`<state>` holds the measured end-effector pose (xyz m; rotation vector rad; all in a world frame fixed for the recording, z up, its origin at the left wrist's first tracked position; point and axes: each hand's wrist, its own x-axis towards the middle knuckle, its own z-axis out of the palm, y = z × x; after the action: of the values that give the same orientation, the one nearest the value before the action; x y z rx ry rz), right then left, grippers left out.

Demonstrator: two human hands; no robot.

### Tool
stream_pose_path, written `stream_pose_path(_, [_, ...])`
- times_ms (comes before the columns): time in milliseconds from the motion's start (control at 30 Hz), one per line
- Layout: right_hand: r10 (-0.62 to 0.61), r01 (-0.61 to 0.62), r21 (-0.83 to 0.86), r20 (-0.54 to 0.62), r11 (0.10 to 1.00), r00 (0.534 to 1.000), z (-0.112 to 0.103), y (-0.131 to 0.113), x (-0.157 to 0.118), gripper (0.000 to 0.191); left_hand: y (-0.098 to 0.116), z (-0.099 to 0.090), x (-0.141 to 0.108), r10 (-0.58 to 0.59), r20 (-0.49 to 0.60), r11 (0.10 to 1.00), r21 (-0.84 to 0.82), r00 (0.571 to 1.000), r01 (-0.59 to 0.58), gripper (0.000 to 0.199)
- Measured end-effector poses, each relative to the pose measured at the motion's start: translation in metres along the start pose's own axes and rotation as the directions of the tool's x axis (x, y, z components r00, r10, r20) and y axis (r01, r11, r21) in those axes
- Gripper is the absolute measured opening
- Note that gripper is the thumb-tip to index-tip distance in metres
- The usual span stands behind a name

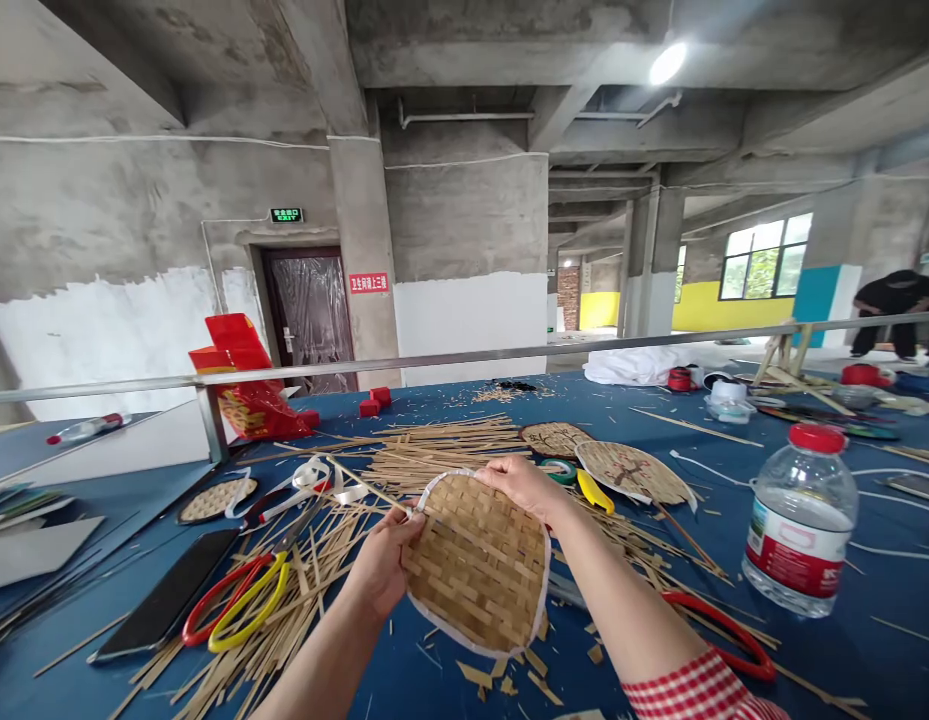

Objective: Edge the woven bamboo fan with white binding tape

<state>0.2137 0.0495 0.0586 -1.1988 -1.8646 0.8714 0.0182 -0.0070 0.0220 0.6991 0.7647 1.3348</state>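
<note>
A woven bamboo hand fan [479, 565] with white edging is held up over the table, its thin stick handle pointing up to the left. Where the handle meets the woven panel, my left hand [381, 560] pinches the fan. My right hand [525, 488] grips its upper edge, fingers partly hidden behind it. Scissors with red and yellow handles [246, 598] lie left of my left hand, on loose bamboo strips [314, 575]. Beyond the fan lies a roll of white ribbon [312, 475]. Two finished-looking painted fans [636, 472] rest past my right hand.
A large water bottle [801, 525] stands at right, near a red scissor handle [723, 632]. A black phone [168, 595] lies at left. Green tape [558, 470] and a yellow-handled tool [595, 490] lie beyond my right hand. A metal rail [464, 360] crosses behind; a person [895, 305] bends over far right.
</note>
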Motion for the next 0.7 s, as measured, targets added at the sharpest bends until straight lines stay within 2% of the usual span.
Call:
stream_pose_path(100, [0.021,-0.021,-0.035,-0.011,0.999,1.000,-0.003,0.006,0.000,0.036,-0.003,-0.008,0.006,-0.019,0.016,1.000,0.009,1.000,0.018,0.012])
stream_pose_path(300, [0.034,-0.033,0.017,-0.029,0.999,0.999,-0.017,0.011,-0.009,0.044,-0.007,-0.022,0.011,-0.028,-0.057,0.998,-0.063,0.998,0.024,0.009])
stream_pose_path(533, [-0.002,-0.009,-0.087,-0.127,0.996,0.992,0.000,0.018,-0.002,0.033,-0.013,-0.023,0.012,-0.007,-0.101,0.996,-0.091,0.995,-0.002,0.010])
stream_pose_path(700, [-0.009,-0.007,-0.099,-0.161,0.995,0.987,0.003,0.022,0.001,0.037,-0.011,-0.023,0.011,-0.002,-0.108,0.999,-0.054,0.994,-0.004,0.008])
